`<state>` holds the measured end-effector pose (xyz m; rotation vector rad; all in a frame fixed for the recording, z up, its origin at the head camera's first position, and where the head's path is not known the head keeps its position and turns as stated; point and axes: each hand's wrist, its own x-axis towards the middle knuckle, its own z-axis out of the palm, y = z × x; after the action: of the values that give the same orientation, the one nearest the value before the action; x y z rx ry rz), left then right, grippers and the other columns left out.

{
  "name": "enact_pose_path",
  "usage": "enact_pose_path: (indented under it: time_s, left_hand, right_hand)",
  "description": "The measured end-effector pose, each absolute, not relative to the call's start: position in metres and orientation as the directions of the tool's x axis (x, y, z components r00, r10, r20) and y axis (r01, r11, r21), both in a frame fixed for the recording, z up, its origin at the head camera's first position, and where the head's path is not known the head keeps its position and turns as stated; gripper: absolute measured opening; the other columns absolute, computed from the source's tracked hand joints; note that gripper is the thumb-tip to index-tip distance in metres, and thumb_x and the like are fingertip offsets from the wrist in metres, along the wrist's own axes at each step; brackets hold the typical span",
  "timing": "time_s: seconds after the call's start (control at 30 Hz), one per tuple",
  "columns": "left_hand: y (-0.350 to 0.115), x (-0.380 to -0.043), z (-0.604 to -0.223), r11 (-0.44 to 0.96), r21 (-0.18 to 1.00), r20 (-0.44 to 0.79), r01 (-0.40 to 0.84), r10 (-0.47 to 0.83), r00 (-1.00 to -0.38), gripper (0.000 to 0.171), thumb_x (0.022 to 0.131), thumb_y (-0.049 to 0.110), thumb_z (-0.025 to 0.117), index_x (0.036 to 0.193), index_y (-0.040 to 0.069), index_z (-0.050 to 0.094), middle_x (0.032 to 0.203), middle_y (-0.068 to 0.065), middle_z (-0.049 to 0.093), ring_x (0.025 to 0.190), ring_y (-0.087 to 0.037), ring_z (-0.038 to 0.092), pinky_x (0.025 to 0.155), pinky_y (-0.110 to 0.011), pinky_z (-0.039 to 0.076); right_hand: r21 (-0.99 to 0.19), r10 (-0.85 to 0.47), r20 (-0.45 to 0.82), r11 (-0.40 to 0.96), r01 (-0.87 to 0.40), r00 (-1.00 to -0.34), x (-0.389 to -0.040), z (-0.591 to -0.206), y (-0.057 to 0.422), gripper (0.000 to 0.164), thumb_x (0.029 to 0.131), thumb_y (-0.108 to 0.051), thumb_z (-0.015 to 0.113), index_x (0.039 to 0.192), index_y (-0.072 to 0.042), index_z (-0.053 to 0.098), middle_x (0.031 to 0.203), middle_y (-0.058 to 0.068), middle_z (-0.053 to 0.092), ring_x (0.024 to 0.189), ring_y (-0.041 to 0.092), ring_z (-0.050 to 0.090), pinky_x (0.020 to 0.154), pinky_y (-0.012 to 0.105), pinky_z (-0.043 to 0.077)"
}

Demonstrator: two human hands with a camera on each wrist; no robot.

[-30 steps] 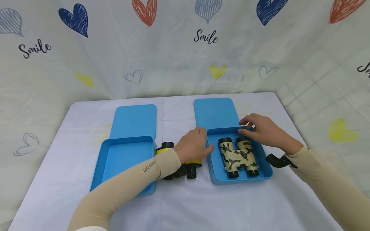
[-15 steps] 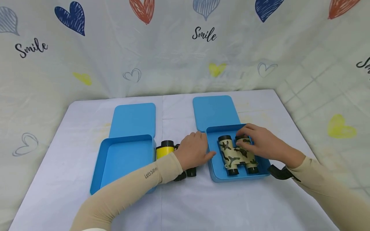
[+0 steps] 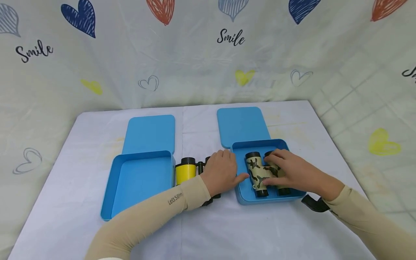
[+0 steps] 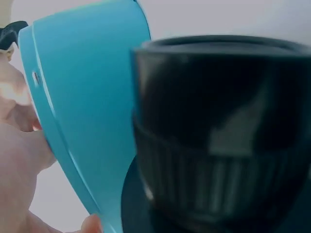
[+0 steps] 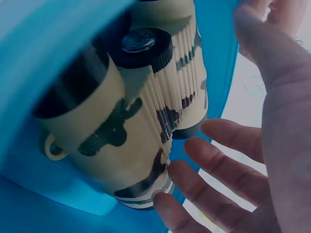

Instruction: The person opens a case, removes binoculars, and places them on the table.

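Observation:
In the head view my left hand (image 3: 222,172) grips the left wall of the right blue box (image 3: 272,201), thumb over the rim and fingers along the outside. The left wrist view shows the box's outer wall (image 4: 92,87) with fingertips right at its edge. Camouflage binoculars (image 3: 255,173) lie inside this box. Over their right barrel spreads my right hand (image 3: 294,171), its fingertips close to the barrel in the right wrist view. Under my left forearm, partly hidden, yellow-and-black binoculars (image 3: 186,172) stand between the two boxes.
Another blue box (image 3: 143,180) lies open on the left, its hinged lid (image 3: 149,134) folded back. The right box's lid (image 3: 242,126) also lies back on the white tablecloth (image 3: 214,234). A curtain (image 3: 191,72) printed with hearts hangs behind.
My right hand has moved from the box's far rim down over the right barrel of the camouflage binoculars. My left hand has shifted slightly right and nearer along the box's left wall.

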<state>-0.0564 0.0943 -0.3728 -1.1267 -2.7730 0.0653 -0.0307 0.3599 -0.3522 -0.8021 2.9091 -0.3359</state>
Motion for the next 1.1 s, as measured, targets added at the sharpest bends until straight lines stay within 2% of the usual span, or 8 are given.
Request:
enact_pose_path:
  time_s: [0.1, 0.2, 0.3, 0.47, 0.57, 0.73, 0.93, 1.1]
  left_hand:
    - [0.095, -0.055, -0.377, 0.722, -0.134, 0.211, 0.678, 0.69, -0.693, 0.047, 0.098, 0.055, 0.057, 0.082, 0.012, 0.063, 0.074, -0.001, 0.06, 0.066, -0.014, 0.056, 0.061, -0.023, 0.049]
    - [0.095, -0.054, -0.38, 0.73, -0.154, 0.285, 0.666, 0.678, -0.678, 0.034, 0.091, 0.044, 0.063, 0.072, 0.016, 0.055, 0.067, 0.002, 0.051, 0.061, -0.013, 0.047, 0.055, -0.022, 0.036]
    - [0.094, -0.054, -0.38, 0.733, -0.157, 0.295, 0.661, 0.674, -0.677, 0.032, 0.09, 0.04, 0.062, 0.07, 0.017, 0.051, 0.067, 0.002, 0.047, 0.06, -0.013, 0.043, 0.054, -0.023, 0.026]
    - [0.093, -0.052, -0.379, 0.738, -0.156, 0.278, 0.657, 0.671, -0.688, 0.03, 0.091, 0.038, 0.059, 0.071, 0.017, 0.051, 0.067, 0.002, 0.046, 0.06, -0.013, 0.041, 0.056, -0.023, 0.018]
    - [0.092, -0.052, -0.379, 0.738, -0.158, 0.273, 0.656, 0.671, -0.689, 0.03, 0.092, 0.038, 0.059, 0.071, 0.017, 0.051, 0.067, 0.002, 0.046, 0.06, -0.013, 0.039, 0.057, -0.023, 0.016]
    - [0.091, -0.051, -0.379, 0.742, -0.154, 0.262, 0.653, 0.668, -0.697, 0.03, 0.092, 0.038, 0.058, 0.072, 0.017, 0.051, 0.068, 0.002, 0.047, 0.061, -0.013, 0.041, 0.056, -0.024, 0.018]
    - [0.089, -0.05, -0.379, 0.738, -0.173, 0.29, 0.652, 0.671, -0.683, 0.031, 0.091, 0.038, 0.059, 0.07, 0.018, 0.051, 0.065, 0.003, 0.047, 0.059, -0.012, 0.04, 0.057, -0.023, 0.016]
    - [0.087, -0.05, -0.378, 0.733, -0.181, 0.308, 0.656, 0.676, -0.67, 0.031, 0.091, 0.039, 0.061, 0.069, 0.017, 0.052, 0.064, 0.003, 0.046, 0.059, -0.012, 0.038, 0.057, -0.023, 0.016]
  right_hand:
    - [-0.227, -0.525, -0.06, 0.836, -0.5, -0.849, -0.03, -0.354, 0.36, 0.076, 0.079, -0.063, 0.08, 0.128, -0.007, 0.066, 0.117, 0.003, 0.066, 0.1, 0.014, 0.058, 0.08, 0.036, 0.055]
    - [-0.202, -0.55, -0.046, 0.822, -0.532, -0.834, -0.029, -0.355, 0.36, 0.081, 0.075, -0.065, 0.083, 0.129, -0.006, 0.066, 0.118, 0.002, 0.065, 0.1, 0.014, 0.054, 0.079, 0.035, 0.053]
    - [-0.161, -0.591, -0.019, 0.798, -0.581, -0.807, -0.029, -0.357, 0.359, 0.08, 0.071, -0.06, 0.089, 0.126, -0.007, 0.067, 0.117, 0.003, 0.065, 0.101, 0.016, 0.053, 0.08, 0.036, 0.052]
    - [-0.112, -0.629, -0.003, 0.773, -0.625, -0.777, -0.029, -0.359, 0.356, 0.073, 0.067, -0.05, 0.094, 0.122, -0.01, 0.068, 0.114, 0.001, 0.064, 0.101, 0.017, 0.051, 0.08, 0.036, 0.052]
    - [-0.098, -0.63, -0.021, 0.774, -0.626, -0.776, -0.029, -0.36, 0.353, 0.072, 0.067, -0.047, 0.095, 0.122, -0.011, 0.067, 0.112, 0.0, 0.062, 0.099, 0.017, 0.049, 0.079, 0.036, 0.051]
    - [-0.056, -0.627, -0.048, 0.779, -0.625, -0.777, -0.028, -0.362, 0.349, 0.075, 0.066, -0.046, 0.096, 0.123, -0.009, 0.065, 0.111, 0.002, 0.061, 0.098, 0.019, 0.049, 0.079, 0.037, 0.05]
    - [-0.005, -0.656, -0.015, 0.755, -0.656, -0.755, -0.028, -0.365, 0.345, 0.081, 0.06, -0.045, 0.099, 0.122, -0.009, 0.062, 0.111, 0.004, 0.06, 0.097, 0.02, 0.05, 0.079, 0.038, 0.052]
    - [0.014, -0.66, -0.01, 0.751, -0.66, -0.752, -0.027, -0.367, 0.343, 0.08, 0.061, -0.044, 0.099, 0.122, -0.01, 0.061, 0.112, 0.004, 0.061, 0.099, 0.022, 0.052, 0.081, 0.039, 0.054]
